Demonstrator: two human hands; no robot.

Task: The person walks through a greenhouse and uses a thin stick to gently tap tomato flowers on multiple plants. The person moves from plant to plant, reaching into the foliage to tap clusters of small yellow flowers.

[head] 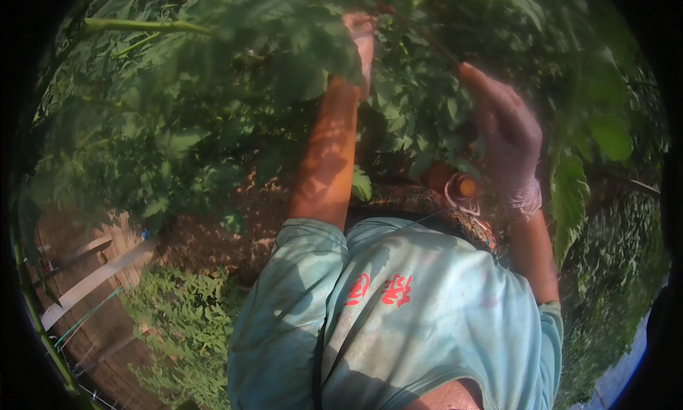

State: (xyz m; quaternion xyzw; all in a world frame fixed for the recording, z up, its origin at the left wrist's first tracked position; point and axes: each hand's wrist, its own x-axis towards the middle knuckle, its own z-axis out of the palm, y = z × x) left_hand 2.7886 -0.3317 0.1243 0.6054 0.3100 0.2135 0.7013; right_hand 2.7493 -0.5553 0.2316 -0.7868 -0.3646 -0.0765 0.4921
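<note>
My left hand (363, 47), in a thin pale glove, reaches up among the leafy plants (299, 52) at the top centre. Leaves and blur partly hide it, and its grip cannot be made out. Further right, my right hand (509, 124) is raised, in a translucent glove bunched at the wrist. Its fingertips pinch one end of a thin dark reddish strand (432, 40), which slants up towards my left hand. Whether this is a cord or a stem is unclear.
At my waist is a round orange-brown object (467, 187) with pale cord around it, beside a multicoloured woven band (480, 231). A thick green stem (144, 25) crosses the upper left. Pale strips (98, 282) and a green string (88, 315) lie over bare soil at the lower left.
</note>
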